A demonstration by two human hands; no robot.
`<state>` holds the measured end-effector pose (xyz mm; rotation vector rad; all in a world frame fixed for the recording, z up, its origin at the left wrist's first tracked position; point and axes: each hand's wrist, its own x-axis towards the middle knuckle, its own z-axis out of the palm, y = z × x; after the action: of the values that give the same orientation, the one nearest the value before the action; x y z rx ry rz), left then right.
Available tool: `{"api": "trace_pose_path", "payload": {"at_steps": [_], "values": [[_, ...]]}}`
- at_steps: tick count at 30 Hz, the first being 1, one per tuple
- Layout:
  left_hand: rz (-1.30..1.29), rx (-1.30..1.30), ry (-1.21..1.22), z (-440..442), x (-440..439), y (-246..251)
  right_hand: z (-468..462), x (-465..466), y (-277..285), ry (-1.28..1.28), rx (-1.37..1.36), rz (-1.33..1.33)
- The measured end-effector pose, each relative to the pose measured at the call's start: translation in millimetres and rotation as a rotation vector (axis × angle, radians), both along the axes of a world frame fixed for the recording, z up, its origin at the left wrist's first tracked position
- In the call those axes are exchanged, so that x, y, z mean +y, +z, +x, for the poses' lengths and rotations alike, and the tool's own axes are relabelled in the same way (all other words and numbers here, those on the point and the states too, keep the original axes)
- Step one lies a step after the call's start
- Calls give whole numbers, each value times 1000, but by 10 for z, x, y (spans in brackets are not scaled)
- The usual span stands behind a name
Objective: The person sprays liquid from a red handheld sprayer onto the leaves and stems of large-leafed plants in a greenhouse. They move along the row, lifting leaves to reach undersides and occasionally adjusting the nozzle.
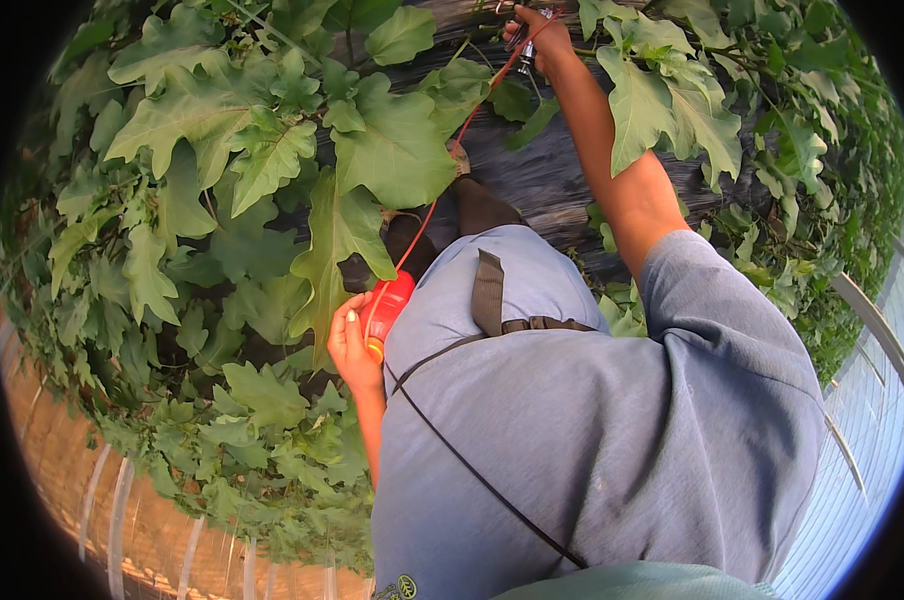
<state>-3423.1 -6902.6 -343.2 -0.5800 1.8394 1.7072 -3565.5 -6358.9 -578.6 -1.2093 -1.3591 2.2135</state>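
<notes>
At the left of my body, my left hand point(356, 341) is closed around a red plastic container point(389, 306) with a yellow part at its lower end. A thin red cord or tube point(463, 135) runs from there up to the top of the view. There my right hand point(545, 37), arm stretched out, grips a small metal tool point(527, 54), partly hidden by the fingers; its exact kind cannot be told. The red line passes across this hand. Broad lobed leaves point(395, 142) of eggplant-like plants hang between the two hands.
Dense foliage point(257, 390) stands at the left, more plants point(804, 150) at the right. Dark plastic sheeting point(519, 165) covers the ground ahead. Curved frame bars point(879, 322) and translucent greenhouse film point(864, 420) show at the right. A black strap point(489, 292) hangs at my waist.
</notes>
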Motion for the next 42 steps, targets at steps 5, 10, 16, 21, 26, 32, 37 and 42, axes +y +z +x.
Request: {"api": "trace_pose_path", "payload": {"at_steps": [5,10,16,21,26,32,37,42], "values": [[-12,18,0,-52,-118,49,12,48,-123,-89,-109,115],[5,23,19,-120,-322,19,419,-188,256,108,-117,202],[108,87,-27,-374,-911,-247,1080,-1085,801,123,-67,462],[137,150,-58,-519,-1701,-343,1703,-2172,909,-65,-145,777],[178,164,-67,-652,-2481,-280,2496,-3455,841,0,-366,869],[207,129,-140,-732,-3064,-217,2880,-4581,734,370,-402,678],[170,124,-165,-840,-3278,-186,2171,-5037,235,390,-373,682],[44,111,-145,-1052,-3539,-7,1083,-5197,-281,144,-148,670]]}}
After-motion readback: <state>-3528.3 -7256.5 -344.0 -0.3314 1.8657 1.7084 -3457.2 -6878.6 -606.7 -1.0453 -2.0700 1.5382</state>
